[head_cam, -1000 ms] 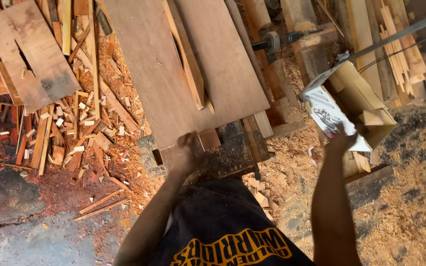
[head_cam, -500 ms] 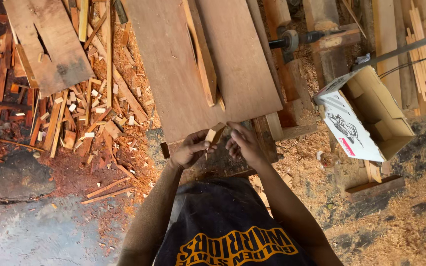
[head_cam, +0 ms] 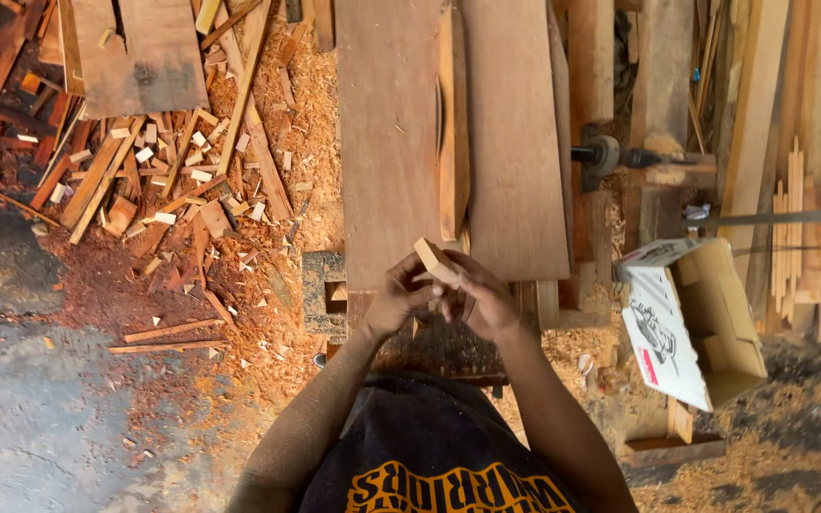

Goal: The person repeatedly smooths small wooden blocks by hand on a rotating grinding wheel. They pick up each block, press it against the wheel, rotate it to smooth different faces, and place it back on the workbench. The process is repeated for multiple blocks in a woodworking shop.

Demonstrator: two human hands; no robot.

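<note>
We hold 1 small wooden block (head_cam: 436,262) between both hands over the bench.

Our left hand (head_cam: 399,299) curls its fingers around the block's lower end, and our right hand (head_cam: 483,300) closes on it from the other side; the block tilts, its pale top end poking above the fingers. Just beyond it lie 2 wide boards (head_cam: 391,123) with a narrow strip on edge between them. An open cardboard box (head_cam: 715,323) stands to the right, well apart, and offcuts and sawdust (head_cam: 173,190) litter the floor to the left.
</note>
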